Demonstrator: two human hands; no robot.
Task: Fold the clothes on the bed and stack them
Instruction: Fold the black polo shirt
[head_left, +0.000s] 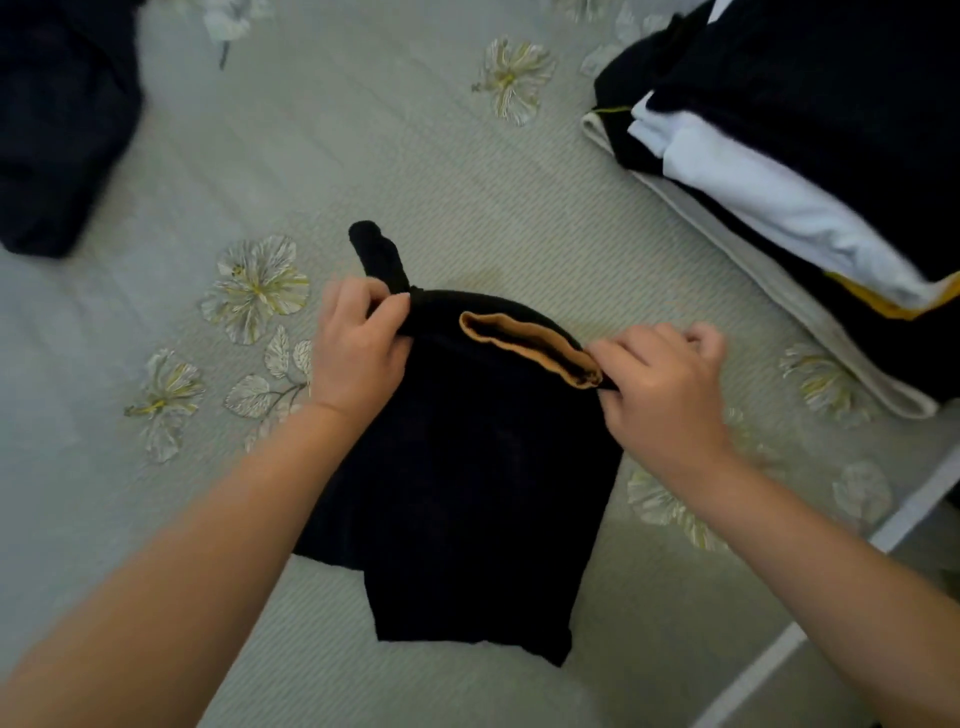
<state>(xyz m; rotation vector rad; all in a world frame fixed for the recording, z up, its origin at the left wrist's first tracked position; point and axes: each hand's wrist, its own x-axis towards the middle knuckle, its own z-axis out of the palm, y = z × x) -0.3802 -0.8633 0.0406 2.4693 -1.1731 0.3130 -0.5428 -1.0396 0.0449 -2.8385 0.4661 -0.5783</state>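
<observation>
I see a black garment (467, 467) lying mid-bed on the pale green floral bedspread (415, 156), near edge toward me. It's a dark top with a tan-lined neck opening (530, 345) at its far end. A narrow black strip, sleeve or strap, I can't tell which, (376, 254) sticks up and away from the far left corner.

Left hand (358, 348): fingers curled, pinching the garment's far left corner, right at the base of that strip. Right hand (660, 384): fingers curled, thumb and forefinger gripping the far right corner at the end of the tan lining. Both forearms reach in from the bottom of view, bare. Garment's lower part lies flat, with an uneven stepped hem nearest me.

Stack of folded clothes (779, 171) sits far right on the bed, well apart from the garment: dark pieces on top, a white layer in the middle, a yellow edge showing lower down, a pale piece at the bottom. A loose dark heap (57, 130) lies at the far left, unfolded, blurry. White bed frame rail (769, 660) runs along the lower right.
</observation>
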